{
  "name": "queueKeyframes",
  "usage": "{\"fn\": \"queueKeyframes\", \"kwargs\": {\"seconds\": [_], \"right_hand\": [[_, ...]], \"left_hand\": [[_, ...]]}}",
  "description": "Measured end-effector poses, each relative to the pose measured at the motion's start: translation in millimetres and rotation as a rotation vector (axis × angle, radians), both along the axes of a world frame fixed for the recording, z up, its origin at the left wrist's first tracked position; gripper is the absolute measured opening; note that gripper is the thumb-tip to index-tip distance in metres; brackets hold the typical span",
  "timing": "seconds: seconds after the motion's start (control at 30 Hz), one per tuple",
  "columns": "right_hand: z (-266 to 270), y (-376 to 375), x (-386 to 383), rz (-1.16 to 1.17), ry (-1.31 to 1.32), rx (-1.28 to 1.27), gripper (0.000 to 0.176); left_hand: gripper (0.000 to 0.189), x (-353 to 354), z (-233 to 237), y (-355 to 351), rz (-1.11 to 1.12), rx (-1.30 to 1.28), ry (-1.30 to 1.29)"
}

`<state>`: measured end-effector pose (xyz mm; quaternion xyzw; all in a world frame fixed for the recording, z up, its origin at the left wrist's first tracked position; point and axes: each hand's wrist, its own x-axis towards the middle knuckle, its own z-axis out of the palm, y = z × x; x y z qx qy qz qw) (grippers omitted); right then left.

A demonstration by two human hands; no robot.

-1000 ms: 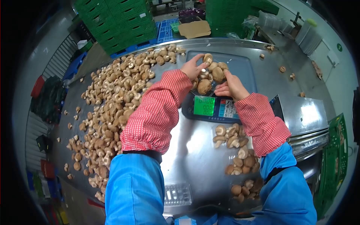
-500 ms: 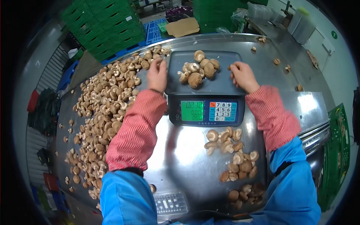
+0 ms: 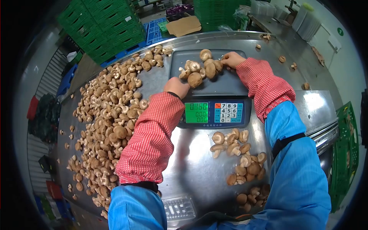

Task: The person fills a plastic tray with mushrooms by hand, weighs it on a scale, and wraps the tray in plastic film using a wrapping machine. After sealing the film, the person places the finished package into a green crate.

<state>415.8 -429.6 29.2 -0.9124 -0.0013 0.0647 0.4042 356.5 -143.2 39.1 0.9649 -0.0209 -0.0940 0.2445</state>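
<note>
A small heap of brown mushrooms in a clear tray (image 3: 200, 69) rests on the dark platform of a digital scale (image 3: 230, 82). My left hand (image 3: 177, 87) is curled at the tray's near left corner, beside a large mushroom. My right hand (image 3: 231, 59) is closed on the tray's far right edge, touching the heap. The green display (image 3: 196, 112) is lit, next to the keypad. Both arms wear red checked sleeves over blue ones.
A wide spread of loose mushrooms (image 3: 111, 115) covers the steel table (image 3: 191, 161) to the left. Several filled clear packs (image 3: 239, 161) lie near right, an empty clear tray (image 3: 178, 209) at the front edge. Green crates (image 3: 103, 27) stand behind.
The hands set the tray on the scale and drew apart. Now both have come back to the tray, left at its near corner, right at its far edge. The display reading changed.
</note>
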Motion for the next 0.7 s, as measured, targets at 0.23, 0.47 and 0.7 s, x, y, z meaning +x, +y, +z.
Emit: {"fn": "queueKeyframes", "kwargs": {"seconds": [0.23, 0.47, 0.7], "right_hand": [[3.8, 8.0, -44.9, -0.156, 0.055, 0.306, 0.016], [34.1, 62.4, -172.7, -0.098, 0.046, 0.392, 0.016], [-24.3, 138.5, -320.8, -0.110, 0.279, 0.401, 0.017]], "left_hand": [[0.029, -2.9, -15.6, 7.5, 0.090, -0.223, -0.093], [0.015, -113.4, 7.9, 70.7, 0.082, -0.704, 0.053], [0.017, -259.6, -63.9, 156.7, 0.115, -0.613, 0.214]]}}
